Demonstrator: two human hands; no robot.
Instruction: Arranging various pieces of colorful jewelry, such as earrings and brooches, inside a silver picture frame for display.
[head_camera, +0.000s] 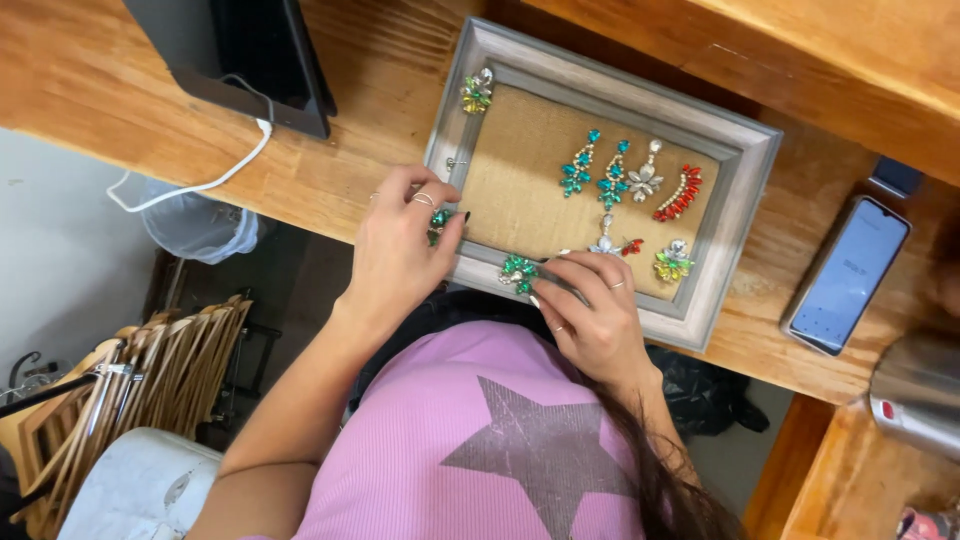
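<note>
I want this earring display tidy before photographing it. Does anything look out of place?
Yes. One multicoloured earring sits on the grey frame corner, off the burlap. Green ones under the left hand and right hand lie on the frame edge.

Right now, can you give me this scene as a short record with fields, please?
surface: wooden table
frame: grey frame with burlap, lying flat
left hand: holds green earring at frame's edge
right hand: touches green cluster earring on frame's lower edge
on burlap: teal pair, red earring
beside: phone, tablet
</note>
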